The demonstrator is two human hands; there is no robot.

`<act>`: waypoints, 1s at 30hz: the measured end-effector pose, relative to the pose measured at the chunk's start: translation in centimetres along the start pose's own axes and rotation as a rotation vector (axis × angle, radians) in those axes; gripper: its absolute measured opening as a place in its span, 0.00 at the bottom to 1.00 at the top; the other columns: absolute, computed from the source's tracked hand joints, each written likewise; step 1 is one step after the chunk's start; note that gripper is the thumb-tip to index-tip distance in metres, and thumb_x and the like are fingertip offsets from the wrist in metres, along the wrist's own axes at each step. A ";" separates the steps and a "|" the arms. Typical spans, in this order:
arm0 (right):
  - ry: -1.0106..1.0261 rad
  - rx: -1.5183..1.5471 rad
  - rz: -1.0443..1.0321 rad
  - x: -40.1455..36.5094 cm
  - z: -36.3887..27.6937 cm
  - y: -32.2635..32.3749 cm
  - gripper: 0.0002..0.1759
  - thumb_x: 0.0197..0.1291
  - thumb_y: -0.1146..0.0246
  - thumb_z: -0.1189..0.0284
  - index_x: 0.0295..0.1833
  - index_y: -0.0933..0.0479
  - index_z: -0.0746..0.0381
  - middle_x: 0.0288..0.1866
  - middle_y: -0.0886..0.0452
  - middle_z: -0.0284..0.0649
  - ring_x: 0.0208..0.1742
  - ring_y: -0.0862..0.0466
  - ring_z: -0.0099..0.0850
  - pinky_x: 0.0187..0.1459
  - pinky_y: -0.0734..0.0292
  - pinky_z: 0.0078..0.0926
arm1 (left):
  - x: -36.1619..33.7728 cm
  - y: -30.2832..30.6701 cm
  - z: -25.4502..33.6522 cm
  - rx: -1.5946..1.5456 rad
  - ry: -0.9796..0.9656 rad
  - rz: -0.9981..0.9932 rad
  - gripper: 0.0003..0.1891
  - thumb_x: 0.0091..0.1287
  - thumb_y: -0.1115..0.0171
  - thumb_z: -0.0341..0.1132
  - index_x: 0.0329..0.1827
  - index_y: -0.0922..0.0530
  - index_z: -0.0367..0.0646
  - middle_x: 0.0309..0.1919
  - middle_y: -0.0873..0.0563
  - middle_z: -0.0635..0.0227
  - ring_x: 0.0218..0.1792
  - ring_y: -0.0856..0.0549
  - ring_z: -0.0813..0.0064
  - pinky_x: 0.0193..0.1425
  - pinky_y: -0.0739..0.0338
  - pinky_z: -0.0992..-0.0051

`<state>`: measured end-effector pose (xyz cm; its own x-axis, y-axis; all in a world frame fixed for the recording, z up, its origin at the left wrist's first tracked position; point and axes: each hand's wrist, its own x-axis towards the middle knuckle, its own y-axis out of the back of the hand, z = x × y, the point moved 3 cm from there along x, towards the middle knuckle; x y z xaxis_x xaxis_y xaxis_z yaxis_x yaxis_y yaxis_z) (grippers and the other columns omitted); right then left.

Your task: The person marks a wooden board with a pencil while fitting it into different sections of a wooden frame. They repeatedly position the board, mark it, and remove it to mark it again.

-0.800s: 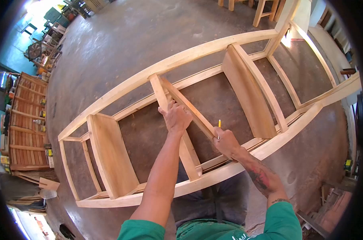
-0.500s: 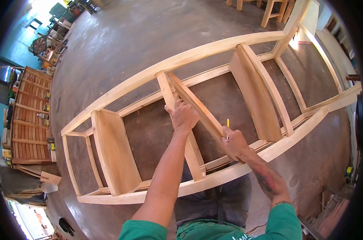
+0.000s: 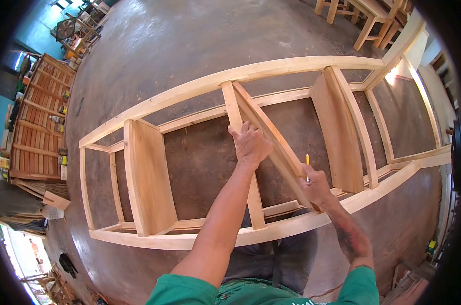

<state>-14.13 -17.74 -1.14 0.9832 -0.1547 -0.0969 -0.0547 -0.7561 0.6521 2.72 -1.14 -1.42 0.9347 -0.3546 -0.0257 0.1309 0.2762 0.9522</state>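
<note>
1. Nearest the camera: green sleeves [image 3: 182,292] and 2 bare forearms reach forward over the near rail [image 3: 291,229] of a pale wooden frame [image 3: 103,129], which lies flat on the concrete floor [image 3: 189,40].

2. Right hand [image 3: 315,187]: closed around a yellow pencil [image 3: 307,163], held upright, tip down. The hand sits against the lower end of the slanted board [image 3: 278,147], just above the near rail.

3. Left hand [image 3: 250,145]: flat, fingers extended and slightly spread, palm down. It rests where the slanted board meets the upright slat [image 3: 256,203], holding nothing.

4. Slanted board: inside the frame's middle bay, running from the top of the upright slat at the far rail [image 3: 189,90] diagonally down to the right hand.

5. Either side of the middle bay: 1 wide panel on the left [image 3: 146,178] and 1 on the right [image 3: 337,132], both set between the rails.

6. Far field: a slatted wooden piece [image 3: 35,122] on the floor at the left edge; wooden stools [image 3: 367,18] at the top right.
</note>
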 end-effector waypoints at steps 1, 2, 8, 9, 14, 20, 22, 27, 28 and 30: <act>-0.019 -0.019 -0.007 0.1 -0.6 -0.6 0.20 0.56 0.35 0.74 0.55 0.25 0.66 0.24 0.21 0.58 0.29 0.16 0.54 0.30 0.22 0.45 | 0.0 0.0 0.0 0.014 0.008 -0.004 0.16 0.59 0.40 0.38 0.45 0.12 0.44 0.55 0.14 0.67 0.70 0.28 0.66 0.73 0.56 0.32; -0.037 -0.037 -0.012 0.3 -0.9 -1.3 0.21 0.57 0.35 0.74 0.56 0.26 0.66 0.24 0.20 0.58 0.29 0.16 0.54 0.30 0.23 0.46 | 0.1 0.1 0.0 0.030 0.014 -0.006 0.16 0.59 0.40 0.38 0.46 0.12 0.44 0.56 0.14 0.67 0.70 0.28 0.66 0.73 0.56 0.32; -0.006 0.008 0.030 0.1 -0.4 -4.0 0.20 0.57 0.36 0.75 0.56 0.27 0.65 0.25 0.20 0.58 0.31 0.16 0.57 0.33 0.23 0.51 | 0.0 0.5 0.2 0.038 -0.001 -0.018 0.16 0.62 0.44 0.37 0.47 0.12 0.42 0.57 0.15 0.64 0.70 0.28 0.65 0.72 0.54 0.31; -0.021 0.004 0.041 0.0 -0.5 -3.8 0.20 0.57 0.36 0.75 0.56 0.27 0.65 0.25 0.20 0.58 0.31 0.16 0.57 0.33 0.23 0.51 | 0.0 0.2 0.3 0.032 -0.016 -0.025 0.16 0.62 0.44 0.37 0.47 0.12 0.42 0.57 0.15 0.64 0.70 0.28 0.65 0.72 0.54 0.31; -0.038 -0.003 -0.003 0.1 -1.5 -3.3 0.14 0.57 0.36 0.75 0.47 0.29 0.65 0.29 0.19 0.58 0.34 0.16 0.58 0.36 0.21 0.53 | 0.4 0.1 0.4 0.026 0.014 0.102 0.23 0.69 0.48 0.46 0.49 0.15 0.35 0.57 0.16 0.60 0.70 0.29 0.65 0.74 0.52 0.34; -0.031 -0.083 -0.017 0.4 -0.7 -4.0 0.15 0.57 0.37 0.74 0.48 0.30 0.65 0.33 0.17 0.58 0.37 0.16 0.58 0.40 0.21 0.54 | 0.4 0.2 0.7 0.102 0.026 0.106 0.32 0.71 0.49 0.58 0.50 0.16 0.32 0.60 0.18 0.56 0.71 0.30 0.64 0.73 0.51 0.35; -0.016 -0.106 -0.009 0.1 -0.5 -4.5 0.15 0.58 0.37 0.73 0.48 0.30 0.65 0.33 0.17 0.58 0.37 0.16 0.58 0.41 0.22 0.54 | 0.4 -0.1 0.5 0.154 0.008 0.105 0.33 0.70 0.48 0.59 0.50 0.16 0.33 0.59 0.18 0.57 0.72 0.31 0.63 0.73 0.50 0.35; -0.064 -0.080 -0.032 0.3 -0.5 -4.0 0.16 0.58 0.37 0.72 0.49 0.29 0.65 0.30 0.18 0.59 0.36 0.16 0.58 0.40 0.22 0.54 | 0.3 0.9 1.0 0.098 0.051 0.010 0.34 0.69 0.48 0.61 0.52 0.16 0.34 0.61 0.19 0.56 0.72 0.31 0.62 0.72 0.51 0.34; -0.040 -0.087 -0.051 0.5 -0.9 -4.0 0.16 0.58 0.37 0.72 0.49 0.29 0.65 0.30 0.18 0.59 0.36 0.16 0.58 0.40 0.22 0.54 | 0.3 0.7 1.0 0.123 0.035 0.030 0.34 0.68 0.47 0.62 0.52 0.16 0.34 0.61 0.19 0.56 0.72 0.32 0.63 0.72 0.51 0.33; -0.079 -0.135 -0.010 0.2 -1.3 -3.8 0.17 0.59 0.37 0.71 0.52 0.28 0.65 0.30 0.17 0.58 0.36 0.16 0.58 0.40 0.22 0.54 | 0.4 0.7 0.9 0.157 0.037 0.012 0.37 0.67 0.47 0.63 0.58 0.20 0.33 0.65 0.22 0.54 0.74 0.34 0.61 0.72 0.52 0.33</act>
<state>-13.51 -14.07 -2.69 0.9666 -0.2012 -0.1589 -0.0162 -0.6665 0.7453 2.90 -1.90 -0.44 0.9478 -0.3182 -0.0226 0.0692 0.1358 0.9883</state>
